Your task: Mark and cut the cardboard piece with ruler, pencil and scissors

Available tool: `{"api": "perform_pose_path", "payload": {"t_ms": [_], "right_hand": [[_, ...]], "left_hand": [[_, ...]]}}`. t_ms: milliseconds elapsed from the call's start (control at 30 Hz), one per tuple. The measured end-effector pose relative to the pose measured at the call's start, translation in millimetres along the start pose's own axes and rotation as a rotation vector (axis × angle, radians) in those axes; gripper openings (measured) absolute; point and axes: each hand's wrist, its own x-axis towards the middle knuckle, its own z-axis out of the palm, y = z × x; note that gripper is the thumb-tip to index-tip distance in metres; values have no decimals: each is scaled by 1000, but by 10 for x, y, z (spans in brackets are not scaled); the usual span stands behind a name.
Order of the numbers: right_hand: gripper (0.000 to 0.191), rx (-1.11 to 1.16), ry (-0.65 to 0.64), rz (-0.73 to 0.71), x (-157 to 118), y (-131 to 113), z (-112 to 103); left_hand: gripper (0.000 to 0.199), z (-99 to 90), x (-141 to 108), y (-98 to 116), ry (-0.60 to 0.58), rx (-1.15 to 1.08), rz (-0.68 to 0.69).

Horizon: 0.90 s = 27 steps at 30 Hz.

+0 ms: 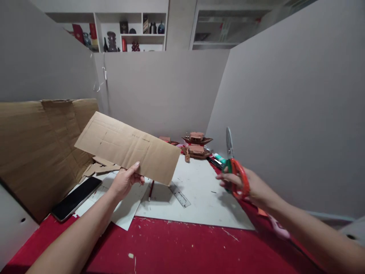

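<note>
My left hand [128, 179] pinches the lower edge of a flat cardboard piece [131, 146], thumb on its face. The cardboard is tilted down to the right above the table and bears a few dark marks and crease lines. On the right, my right hand [242, 184] holds a pair of scissors [238, 179] with orange and green handles. Their blades point up, away from the cardboard. Beneath the cardboard a clear ruler [180, 196] and a dark red pencil [151, 191] lie on white sheets [208, 201].
A black phone [76, 198] lies at the left, near cardboard scraps [99, 167]. A large cardboard sheet [42, 144] leans on the left partition. Small wooden model boats [196, 151] stand at the back. Bits of debris dot the red tabletop [176, 247]. Grey partitions [299, 114] enclose the table.
</note>
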Motion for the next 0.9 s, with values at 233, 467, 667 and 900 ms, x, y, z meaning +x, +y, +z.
{"api": "perform_pose_path", "payload": {"t_ms": [233, 467, 667, 900], "right_hand": [[41, 677, -110, -31, -280, -331, 918], [37, 1023, -43, 39, -281, -367, 1165], [32, 1130, -113, 143, -203, -284, 1045], [33, 1172, -77, 56, -102, -254, 889]], "left_hand": [[41, 346, -84, -13, -93, -7, -41], [37, 439, -98, 69, -128, -14, -15], [34, 592, -195, 81, -250, -12, -20], [37, 544, -181, 81, -229, -7, 2]]}}
